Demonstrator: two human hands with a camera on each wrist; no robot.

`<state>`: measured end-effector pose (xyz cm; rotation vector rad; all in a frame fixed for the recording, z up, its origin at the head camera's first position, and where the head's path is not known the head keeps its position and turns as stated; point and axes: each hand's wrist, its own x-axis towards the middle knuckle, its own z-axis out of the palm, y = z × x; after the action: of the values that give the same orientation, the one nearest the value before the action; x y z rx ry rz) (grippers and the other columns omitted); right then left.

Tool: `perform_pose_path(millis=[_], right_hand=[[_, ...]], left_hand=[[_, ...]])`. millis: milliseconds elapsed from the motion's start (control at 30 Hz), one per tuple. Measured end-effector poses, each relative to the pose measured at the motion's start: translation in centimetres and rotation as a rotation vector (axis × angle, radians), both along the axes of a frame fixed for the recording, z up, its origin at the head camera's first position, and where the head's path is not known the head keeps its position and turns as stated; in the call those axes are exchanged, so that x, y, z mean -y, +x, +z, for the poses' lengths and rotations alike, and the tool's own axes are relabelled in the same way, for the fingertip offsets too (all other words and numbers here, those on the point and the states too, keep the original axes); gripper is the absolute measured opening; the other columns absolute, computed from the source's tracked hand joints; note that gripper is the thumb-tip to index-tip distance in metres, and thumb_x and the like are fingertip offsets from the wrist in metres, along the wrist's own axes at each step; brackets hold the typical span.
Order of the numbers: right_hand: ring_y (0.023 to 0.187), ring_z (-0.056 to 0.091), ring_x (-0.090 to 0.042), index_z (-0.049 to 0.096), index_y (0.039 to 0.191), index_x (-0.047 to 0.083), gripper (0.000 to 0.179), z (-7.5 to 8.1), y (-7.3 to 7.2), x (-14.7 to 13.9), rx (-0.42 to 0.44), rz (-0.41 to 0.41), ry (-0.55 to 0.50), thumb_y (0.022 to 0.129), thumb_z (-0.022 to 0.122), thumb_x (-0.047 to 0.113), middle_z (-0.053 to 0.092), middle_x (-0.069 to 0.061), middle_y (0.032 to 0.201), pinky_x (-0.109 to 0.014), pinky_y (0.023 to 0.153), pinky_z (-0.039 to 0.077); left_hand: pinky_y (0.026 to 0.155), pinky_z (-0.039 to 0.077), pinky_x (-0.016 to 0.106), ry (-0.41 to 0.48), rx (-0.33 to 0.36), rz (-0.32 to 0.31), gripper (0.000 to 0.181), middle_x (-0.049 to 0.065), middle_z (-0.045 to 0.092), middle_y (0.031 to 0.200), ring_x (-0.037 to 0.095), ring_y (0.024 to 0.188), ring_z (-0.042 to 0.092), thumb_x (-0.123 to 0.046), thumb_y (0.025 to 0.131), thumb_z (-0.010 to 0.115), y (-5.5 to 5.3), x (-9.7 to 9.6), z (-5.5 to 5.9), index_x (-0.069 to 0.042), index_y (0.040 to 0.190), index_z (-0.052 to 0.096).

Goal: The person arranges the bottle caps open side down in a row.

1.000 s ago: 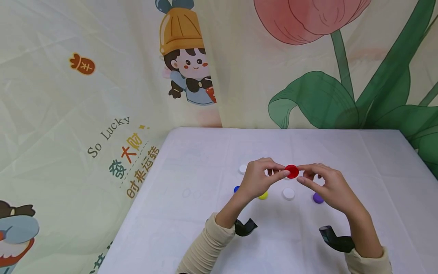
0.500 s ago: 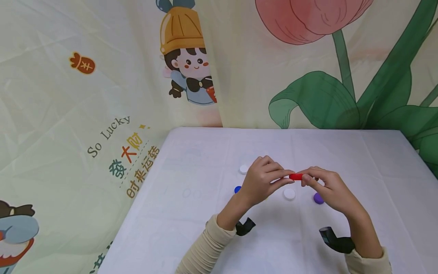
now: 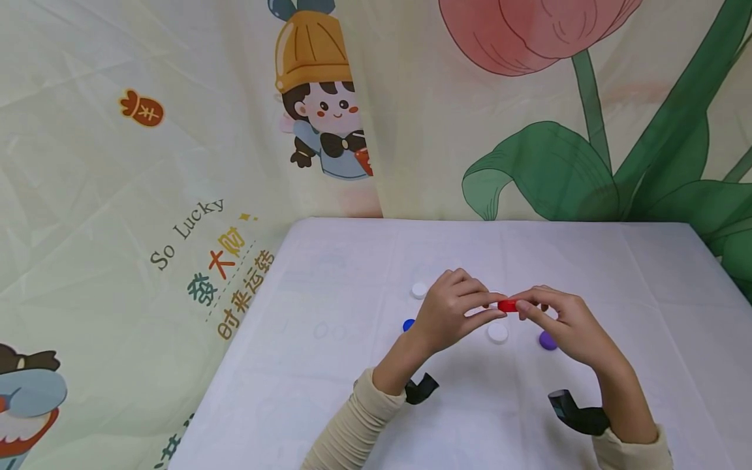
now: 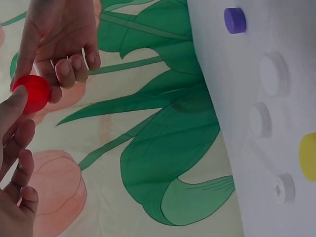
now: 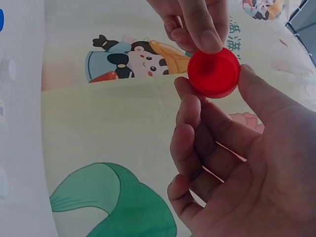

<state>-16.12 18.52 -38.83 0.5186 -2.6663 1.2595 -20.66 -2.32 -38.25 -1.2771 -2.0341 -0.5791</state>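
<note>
A red bottle cap (image 3: 506, 306) is held above the table between both hands, edge-on in the head view. My left hand (image 3: 451, 310) pinches its left side, the thumb (image 5: 211, 40) lying over the cap's rim in the right wrist view. From the opposite side my right hand (image 3: 561, 323) pinches it between thumb and index finger, other fingers loosely curled. The right wrist view shows the cap's round face (image 5: 212, 71) and ridged edge. Below lie a white cap (image 3: 497, 333) and a purple cap (image 3: 548, 341).
A white cloth covers the table (image 3: 329, 391). A blue cap (image 3: 408, 325) and another white cap (image 3: 419, 290) lie left of the hands. In the left wrist view a yellow cap (image 4: 308, 157) lies near a small white one (image 4: 284, 187). A printed curtain (image 3: 411, 130) hangs behind.
The red cap has turned from face-on to edge-on and shifted slightly right and down. My left hand moved right with it; my right thumb and index finger closed onto its edge.
</note>
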Motion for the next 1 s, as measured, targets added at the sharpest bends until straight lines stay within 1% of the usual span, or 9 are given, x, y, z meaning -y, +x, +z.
perform_pose_path(millis=[67,167,200,300,433,600,767,1000], right_hand=[[0.082,0.048,-0.008,0.066,0.101,0.017,0.017,-0.05,0.01,-0.03,-0.024,-0.006,-0.004,0.087,0.058,0.022,0.062,0.006,0.087,-0.026,0.065,0.041],[0.082,0.049,-0.006,0.066,0.103,0.018,0.019,0.00,0.06,-0.04,-0.065,-0.007,-0.022,0.084,0.063,0.019,0.062,0.009,0.090,-0.025,0.068,0.039],[0.082,0.049,-0.005,0.065,0.103,0.018,0.021,0.05,0.09,-0.04,-0.079,-0.008,-0.032,0.082,0.065,0.017,0.062,0.009,0.089,-0.024,0.068,0.039],[0.079,0.049,-0.005,0.065,0.105,0.018,0.028,0.19,0.17,-0.02,-0.117,-0.010,-0.058,0.078,0.070,0.014,0.060,0.009,0.084,-0.023,0.068,0.038],[0.075,0.049,-0.005,0.064,0.105,0.015,0.035,0.20,0.19,-0.05,-0.162,-0.012,-0.088,0.072,0.075,0.011,0.057,0.008,0.077,-0.021,0.068,0.036],[0.074,0.050,-0.006,0.063,0.104,0.015,0.039,0.04,0.07,-0.13,-0.185,-0.019,-0.106,0.068,0.078,0.010,0.057,0.009,0.076,-0.022,0.066,0.035],[0.074,0.050,-0.006,0.062,0.103,0.016,0.041,0.02,0.03,-0.11,-0.181,-0.032,-0.104,0.066,0.079,0.011,0.057,0.010,0.076,-0.022,0.066,0.036],[0.073,0.050,-0.008,0.062,0.105,0.015,0.045,-0.07,-0.08,-0.19,-0.163,-0.062,-0.099,0.065,0.079,0.007,0.057,0.006,0.076,-0.021,0.067,0.036]], left_hand=[[0.068,0.035,0.014,0.015,0.059,-0.016,0.027,-0.008,0.063,0.077,0.006,0.075,0.046,-0.036,0.076,0.070,-0.04,-0.01,-0.10,-0.016,0.094,0.072],[0.070,0.034,0.011,0.054,0.181,-0.046,0.032,-0.007,0.061,0.079,0.004,0.078,0.046,-0.036,0.074,0.072,-0.10,-0.02,-0.25,-0.015,0.099,0.070],[0.071,0.034,0.011,0.064,0.212,-0.052,0.034,-0.007,0.060,0.079,0.004,0.079,0.046,-0.036,0.073,0.073,-0.09,-0.02,-0.26,-0.015,0.100,0.070],[0.071,0.034,0.009,0.084,0.275,-0.054,0.038,-0.007,0.058,0.079,0.003,0.081,0.046,-0.036,0.072,0.074,-0.08,-0.03,-0.25,-0.015,0.103,0.068],[0.070,0.034,0.008,0.087,0.302,-0.045,0.040,-0.007,0.058,0.079,0.003,0.082,0.047,-0.036,0.071,0.074,-0.07,-0.02,-0.22,-0.015,0.104,0.068],[0.070,0.034,0.008,0.087,0.316,-0.037,0.038,-0.008,0.058,0.079,0.003,0.082,0.046,-0.035,0.072,0.074,-0.09,0.00,-0.24,-0.016,0.103,0.068],[0.070,0.034,0.008,0.088,0.320,-0.039,0.035,-0.008,0.058,0.079,0.003,0.081,0.046,-0.035,0.072,0.074,-0.18,-0.11,-0.41,-0.016,0.101,0.069],[0.071,0.035,0.008,0.080,0.328,-0.033,0.034,-0.007,0.058,0.079,0.003,0.082,0.047,-0.034,0.073,0.073,-0.28,-0.34,-0.51,-0.016,0.102,0.069]])
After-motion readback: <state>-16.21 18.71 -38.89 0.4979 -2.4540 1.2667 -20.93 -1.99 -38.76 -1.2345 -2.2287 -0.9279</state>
